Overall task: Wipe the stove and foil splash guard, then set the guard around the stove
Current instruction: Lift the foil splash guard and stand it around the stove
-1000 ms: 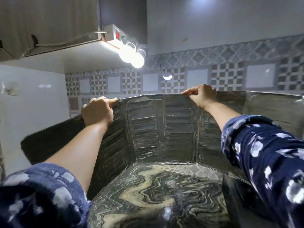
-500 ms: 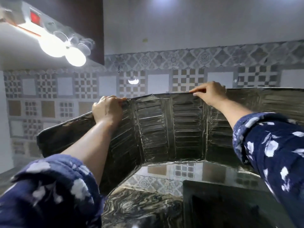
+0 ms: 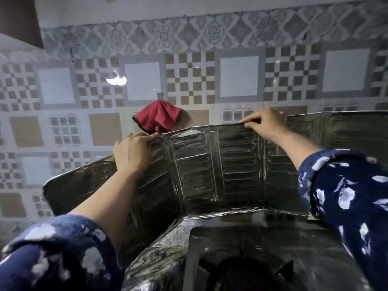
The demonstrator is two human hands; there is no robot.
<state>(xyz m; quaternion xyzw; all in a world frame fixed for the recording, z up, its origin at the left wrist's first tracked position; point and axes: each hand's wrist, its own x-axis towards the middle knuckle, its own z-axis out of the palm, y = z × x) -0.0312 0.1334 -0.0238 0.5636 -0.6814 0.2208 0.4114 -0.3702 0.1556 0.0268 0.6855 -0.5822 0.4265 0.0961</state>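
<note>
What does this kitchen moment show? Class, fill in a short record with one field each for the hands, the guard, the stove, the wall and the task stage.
left hand: grip closed on the top edge of the foil splash guard
right hand: pinching the same top edge, further right
guard: upright, folded into panels, side wings angled toward the person
stove: below and in front of the guard, burner partly visible
wall: patterned tiles; red cloth hanging just behind the guard's top edge
task stage: guard being set around the stove
</note>
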